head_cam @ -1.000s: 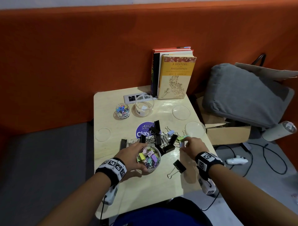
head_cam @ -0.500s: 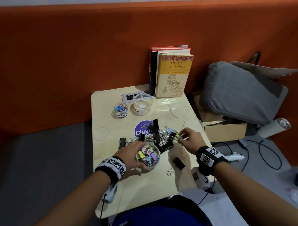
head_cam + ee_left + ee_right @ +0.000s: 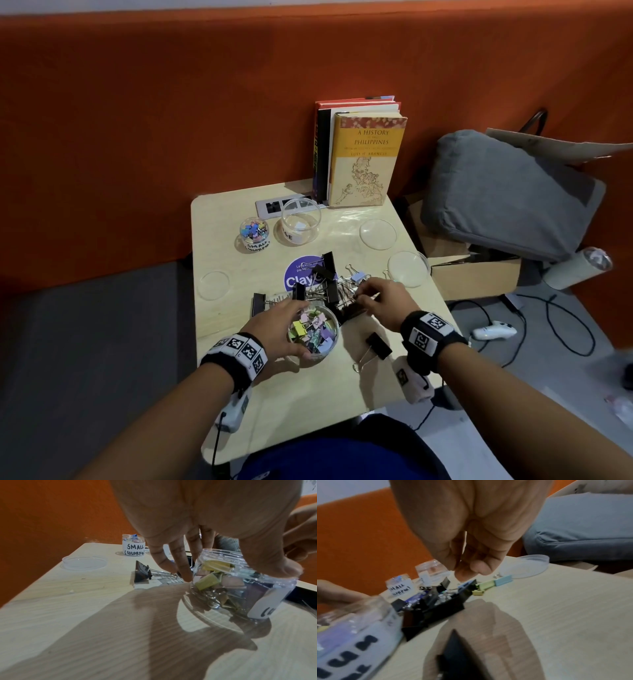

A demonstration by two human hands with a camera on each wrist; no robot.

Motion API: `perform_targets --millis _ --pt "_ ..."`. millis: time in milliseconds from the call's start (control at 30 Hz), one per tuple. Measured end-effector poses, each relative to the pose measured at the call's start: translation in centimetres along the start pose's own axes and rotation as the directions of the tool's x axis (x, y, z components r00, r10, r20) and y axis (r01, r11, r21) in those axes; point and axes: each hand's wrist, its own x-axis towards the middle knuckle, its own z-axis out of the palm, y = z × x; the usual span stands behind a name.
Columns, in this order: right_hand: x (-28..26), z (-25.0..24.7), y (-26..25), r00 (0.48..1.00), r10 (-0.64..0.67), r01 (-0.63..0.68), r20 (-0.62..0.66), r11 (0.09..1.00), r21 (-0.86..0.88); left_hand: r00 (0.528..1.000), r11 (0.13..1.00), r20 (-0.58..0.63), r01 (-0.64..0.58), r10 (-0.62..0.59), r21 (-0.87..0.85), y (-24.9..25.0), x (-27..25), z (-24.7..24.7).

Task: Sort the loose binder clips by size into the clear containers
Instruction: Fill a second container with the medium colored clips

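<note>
The left hand (image 3: pixel 274 325) grips the open clear jar (image 3: pixel 313 337) of pastel medium clips, fingers on its far side and thumb curled on the near rim; this grasp is unchanged from the earlier frames. The jar stands on the worktop (image 3: pixel 308 394), near the front edge.

The right hand (image 3: pixel 383 301) has moved left from the right edge of the worktop and now hovers over the pile of loose clips (image 3: pixel 329 291) at the centre. Its thumb and fingers are pressed together in a pinch just above the pile. The right wrist view shows the fingertips (image 3: pixel 479 569) closed above a blue clip (image 3: pixel 465 584), but what they hold, if anything, cannot be told. One second ago this hand was at the green clip (image 3: pixel 485 584) further right; that clip now lies on the worktop beside a light-blue clip (image 3: pixel 503 580), clear of the hand.

A single black clip (image 3: pixel 376 346) lies apart, near the front, between the jar and the right wrist, in the same place as before.

At the back left stand a small jar (image 3: pixel 254 234) labelled SMALL, holding coloured clips, and beside it a larger clear jar (image 3: pixel 301 221). Three clear lids (image 3: pixel 377 234) lie flat on the worktop. Books (image 3: pixel 366 157) stand upright at the back edge.
</note>
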Motion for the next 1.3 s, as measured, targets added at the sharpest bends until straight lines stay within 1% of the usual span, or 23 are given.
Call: perform_targets --millis 67,167,267,333,400,600,733,867,1000,1200,1300 --pt "0.3 -0.6 1.6 0.997 0.048 -0.054 -0.066 0.994 -0.092 1.0 1.0 -0.008 0.001 -0.001 -0.01 0.0 0.0 0.1" --pt "1.4 -1.2 3.6 0.992 0.08 -0.102 -0.098 0.963 -0.251 1.0 1.0 -0.012 0.003 -0.003 -0.026 0.0 -0.1 0.2" --pt "2.8 -1.4 4.5 0.994 0.097 -0.109 -0.052 0.933 -0.342 1.0 1.0 -0.013 0.01 -0.011 -0.028 0.1 -0.3 0.2" --pt "3.4 -1.3 4.9 0.995 0.1 -0.092 0.001 0.918 -0.386 1.0 0.999 -0.014 0.022 -0.022 -0.03 0.2 -0.3 0.1" --pt "3.7 -1.1 5.1 0.995 0.094 -0.076 0.023 0.906 -0.416 0.999 0.999 -0.012 0.034 -0.034 -0.022 0.4 -0.4 0.0" --pt "3.4 -0.6 5.4 0.998 0.068 -0.057 0.009 0.894 -0.445 0.998 0.998 -0.009 0.058 -0.059 -0.037 0.9 -0.5 -0.2" --pt "2.9 -0.3 5.4 0.999 -0.028 0.042 0.036 0.875 -0.483 0.998 0.997 -0.002 0.061 -0.061 -0.048 0.9 -0.6 -0.3" --pt "2.3 -0.1 5.1 0.996 -0.081 0.094 0.049 0.869 -0.486 0.998 0.997 -0.007 0.055 -0.055 -0.051 0.9 -0.6 -0.3" --pt "1.4 0.1 5.0 0.996 -0.047 0.079 0.077 0.875 -0.478 0.999 0.998 -0.008 0.045 -0.045 -0.045 0.9 -0.7 -0.3" --pt "0.2 0.3 4.9 0.999 0.012 0.01 0.045 0.895 -0.447 1.0 1.0 -0.002 0.015 -0.015 -0.019 0.6 -0.6 -0.2" --pt "-0.1 0.5 4.2 0.995 0.087 -0.06 0.04 0.893 -0.447 1.0 1.0 -0.011 0.011 -0.011 -0.02 0.6 -0.6 -0.1"
